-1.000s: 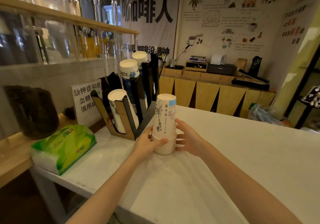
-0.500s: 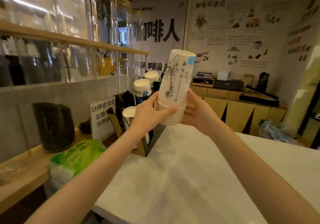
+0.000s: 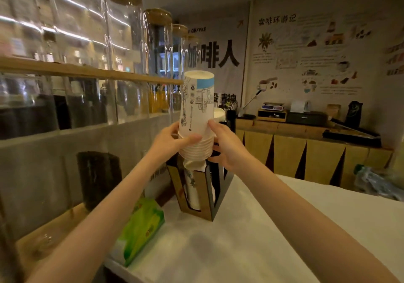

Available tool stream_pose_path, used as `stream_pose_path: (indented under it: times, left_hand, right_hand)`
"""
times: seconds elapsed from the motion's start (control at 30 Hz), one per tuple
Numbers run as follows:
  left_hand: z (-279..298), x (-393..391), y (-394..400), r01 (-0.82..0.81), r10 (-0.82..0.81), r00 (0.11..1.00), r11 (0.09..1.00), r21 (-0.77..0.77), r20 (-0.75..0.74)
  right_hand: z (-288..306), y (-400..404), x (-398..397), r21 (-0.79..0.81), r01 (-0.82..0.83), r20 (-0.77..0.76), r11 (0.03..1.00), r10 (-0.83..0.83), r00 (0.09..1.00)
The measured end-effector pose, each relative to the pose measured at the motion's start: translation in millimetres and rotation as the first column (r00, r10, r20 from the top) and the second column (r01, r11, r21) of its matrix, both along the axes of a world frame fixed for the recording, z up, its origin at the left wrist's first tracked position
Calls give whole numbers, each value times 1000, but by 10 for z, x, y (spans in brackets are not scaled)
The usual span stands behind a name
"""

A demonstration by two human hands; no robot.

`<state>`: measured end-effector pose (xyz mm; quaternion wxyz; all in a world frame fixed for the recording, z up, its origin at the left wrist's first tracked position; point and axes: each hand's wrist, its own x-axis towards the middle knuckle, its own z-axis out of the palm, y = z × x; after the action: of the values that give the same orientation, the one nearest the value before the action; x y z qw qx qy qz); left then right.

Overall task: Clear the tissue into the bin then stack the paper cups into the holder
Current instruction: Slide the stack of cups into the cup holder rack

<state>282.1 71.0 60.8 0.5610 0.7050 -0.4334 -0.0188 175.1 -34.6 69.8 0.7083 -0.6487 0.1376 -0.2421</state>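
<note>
At the centre of the frame both hands hold the cups [image 3: 196,116], a nested stack turned mouth down, just above the near slot of the holder [image 3: 196,197]. The left hand [image 3: 172,139] is clenched on the left side of the stack, thumb laid across the ringed rims at the bottom. The right hand [image 3: 225,145] has its grip on the right side, fingers curled behind and under the rims. Holding low, at the rims, looks meant to keep the loose cups from sliding apart and to steer the wide end.

The holder stands on the white worktop [image 3: 251,239], below centre, and its near slot already has a cup [image 3: 193,186] in it, bottom up. The stack sits directly over that cup and very close to it; whether they touch I cannot tell. Inverted like this, the stack can drop over the cup below and nest, which is likely why it is carried mouth down and kept near upright.

A green tissue pack [image 3: 142,226] lies at the lower left of the holder, at the worktop's edge. No loose tissue or bin shows, so I judge the step in hand to be the stacking; the stack needs lowering straight, since a tilt could catch a rim on the slot's wall
</note>
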Motion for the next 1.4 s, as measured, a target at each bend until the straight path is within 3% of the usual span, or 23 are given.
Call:
stream_pose_path:
  times: [0.27, 0.47, 0.6, 0.93, 1.13, 1.3, 1.4]
  left_hand:
    - [-273, 249, 27, -10, 11, 1000, 993, 116, -14]
    - [-519, 331, -14, -61, 39, 996, 950, 306, 80]
    - [-527, 373, -25, -109, 52, 987, 913, 393, 152]
    - [-592, 318, -37, -146, 119, 987, 945, 294, 109]
    - [-612, 313, -54, -151, 133, 988, 942, 300, 78]
    - [-510, 288, 5, -109, 96, 994, 925, 363, 55]
    - [-376, 172, 72, -98, 93, 995, 953, 287, 31]
  right_hand:
    - [-302, 63, 200, -161, 102, -29, 982, -108, 994]
    - [-625, -32, 302, 30, 130, -194, 991, -122, 973]
    - [-818, -21, 352, 29, 158, -219, 987, -148, 964]
    - [-1088, -57, 359, 37, 146, -246, 989, -133, 960]
    - [-1225, -87, 381, -40, 192, -200, 981, -196, 960]
    - [-1116, -149, 210, -155, 153, -278, 976, -192, 941]
    - [-935, -242, -69, -235, 241, -158, 942, -282, 946]
